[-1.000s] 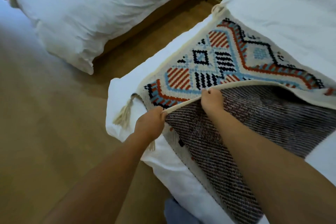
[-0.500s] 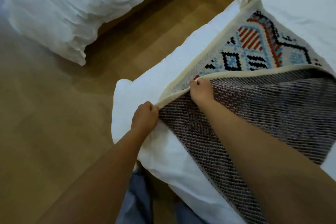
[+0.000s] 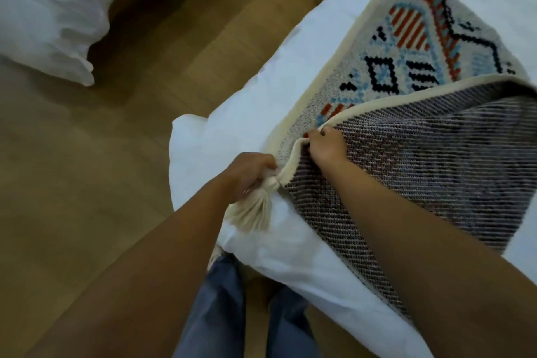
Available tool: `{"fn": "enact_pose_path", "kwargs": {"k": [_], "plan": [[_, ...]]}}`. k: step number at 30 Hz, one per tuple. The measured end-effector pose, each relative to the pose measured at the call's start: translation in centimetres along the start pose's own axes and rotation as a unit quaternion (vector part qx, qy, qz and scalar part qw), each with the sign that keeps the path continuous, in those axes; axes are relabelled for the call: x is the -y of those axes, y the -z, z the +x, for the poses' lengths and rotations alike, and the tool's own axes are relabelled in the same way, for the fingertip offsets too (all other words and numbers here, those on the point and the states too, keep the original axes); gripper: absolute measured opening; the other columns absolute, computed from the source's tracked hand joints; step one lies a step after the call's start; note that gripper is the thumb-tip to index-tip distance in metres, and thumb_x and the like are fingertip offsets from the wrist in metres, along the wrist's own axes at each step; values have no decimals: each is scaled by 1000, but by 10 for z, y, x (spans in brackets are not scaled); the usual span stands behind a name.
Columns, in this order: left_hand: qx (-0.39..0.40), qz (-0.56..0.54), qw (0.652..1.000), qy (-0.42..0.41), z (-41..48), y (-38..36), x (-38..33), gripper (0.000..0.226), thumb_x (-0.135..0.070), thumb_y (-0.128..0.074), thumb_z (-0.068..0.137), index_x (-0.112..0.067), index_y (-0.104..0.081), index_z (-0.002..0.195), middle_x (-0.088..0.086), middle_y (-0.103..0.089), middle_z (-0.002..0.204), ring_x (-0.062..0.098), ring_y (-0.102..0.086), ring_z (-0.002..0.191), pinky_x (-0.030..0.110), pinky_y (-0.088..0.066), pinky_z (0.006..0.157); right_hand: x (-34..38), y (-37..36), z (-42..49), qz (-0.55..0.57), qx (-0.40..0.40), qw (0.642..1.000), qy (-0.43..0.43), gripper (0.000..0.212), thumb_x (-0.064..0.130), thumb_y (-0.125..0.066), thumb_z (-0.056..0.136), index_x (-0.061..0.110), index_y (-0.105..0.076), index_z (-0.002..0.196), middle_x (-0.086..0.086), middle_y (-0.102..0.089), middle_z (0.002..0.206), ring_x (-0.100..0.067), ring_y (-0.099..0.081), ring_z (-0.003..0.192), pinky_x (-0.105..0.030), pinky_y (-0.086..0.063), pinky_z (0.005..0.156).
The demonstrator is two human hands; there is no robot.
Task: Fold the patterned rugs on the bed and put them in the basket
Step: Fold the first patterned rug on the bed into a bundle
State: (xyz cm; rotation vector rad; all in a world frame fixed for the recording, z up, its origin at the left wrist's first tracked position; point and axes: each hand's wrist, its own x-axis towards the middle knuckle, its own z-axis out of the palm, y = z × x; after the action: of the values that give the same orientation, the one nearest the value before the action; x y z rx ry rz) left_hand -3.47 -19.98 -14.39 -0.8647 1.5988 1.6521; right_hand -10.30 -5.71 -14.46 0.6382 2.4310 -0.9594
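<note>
1. The patterned rug (image 3: 406,46) lies at the near corner of the bed (image 3: 232,113), its near part folded over with the woven backing facing up.
2. The left hand (image 3: 250,174) has its fingers clenched on the rug's corner at the cream tassel (image 3: 255,209).
3. The right hand (image 3: 328,145) pinches the cream border just beside it.

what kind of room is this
Most likely a bedroom, perhaps a twin hotel room: a bed with white bedding carries the patterned rug, and a second white-covered bed stands across the wooden floor.
</note>
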Motion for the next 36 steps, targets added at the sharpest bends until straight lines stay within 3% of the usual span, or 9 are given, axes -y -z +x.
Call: {"fn": "enact_pose_path", "kwargs": {"k": [3,6,10,15,20,22,25,29,36], "plan": [[-185,113,971,-96,6,21,8,25,-18,-57,82,-14,-46,60,4,-45,58,22,-44,57,25,-37,54,5,-6,-2,25,-5,999,-20,39,27,-42,96,1,-53,122,-20,-59,120,-29,-57,97,-46,-46,91],[-308,290,896,-135,5,34,23,18,-24,-55,86,-16,-57,102,5,-62,97,26,-55,95,38,-43,83,6,-14,-3,55,-6,998,-42,40,27,-43,96,1,-50,125,-17,-59,112,-24,-50,87,-46,-48,87],[-215,352,870,-271,4,9,27,29,-42,-49,89,-15,-61,88,6,-60,91,27,-55,92,36,-40,72,5,-18,-1,64,-11,997,-51,39,26,-43,96,1,-50,125,-19,-60,110,-23,-49,85,-46,-49,85],[-153,527,800,-241,8,-2,37,36,-47,-42,91,-14,-57,91,9,-59,100,30,-48,103,38,-35,80,9,-16,-2,72,-25,997,-32,34,26,-42,96,0,-54,115,-19,-62,106,-25,-54,83,-45,-50,82],[-171,434,840,-276,4,24,36,34,-40,-35,97,-13,-37,76,12,-58,70,32,-54,66,32,-29,57,30,-24,1,99,-55,993,21,23,23,-41,95,10,-50,79,-5,-53,82,-21,-51,71,-34,-40,65],[-128,435,862,-225,5,37,38,36,-46,-36,95,-15,-37,78,6,-52,71,28,-54,69,31,-32,57,38,-31,1,75,-48,995,34,29,21,-41,95,14,-43,67,-3,-50,71,-19,-48,63,-32,-37,62],[-64,482,859,-160,10,43,45,35,-50,-42,92,-15,-35,95,6,-53,83,24,-50,74,32,-38,62,33,-45,3,14,5,1000,18,23,22,-39,96,5,-53,87,-15,-62,91,-31,-61,82,-40,-49,75],[-147,441,874,-140,12,39,54,38,-38,-49,91,-12,-39,116,12,-51,109,30,-54,90,35,-42,69,23,-53,7,-16,28,999,22,20,27,-43,95,10,-51,87,-6,-59,85,-24,-55,79,-31,-39,71],[-176,629,741,-157,13,67,46,27,-34,-44,89,-12,-44,106,6,-58,105,26,-52,95,35,-33,74,27,-50,12,-31,45,998,20,29,26,-50,91,18,-41,65,3,-48,65,-10,-44,58,-30,-31,55]]}}
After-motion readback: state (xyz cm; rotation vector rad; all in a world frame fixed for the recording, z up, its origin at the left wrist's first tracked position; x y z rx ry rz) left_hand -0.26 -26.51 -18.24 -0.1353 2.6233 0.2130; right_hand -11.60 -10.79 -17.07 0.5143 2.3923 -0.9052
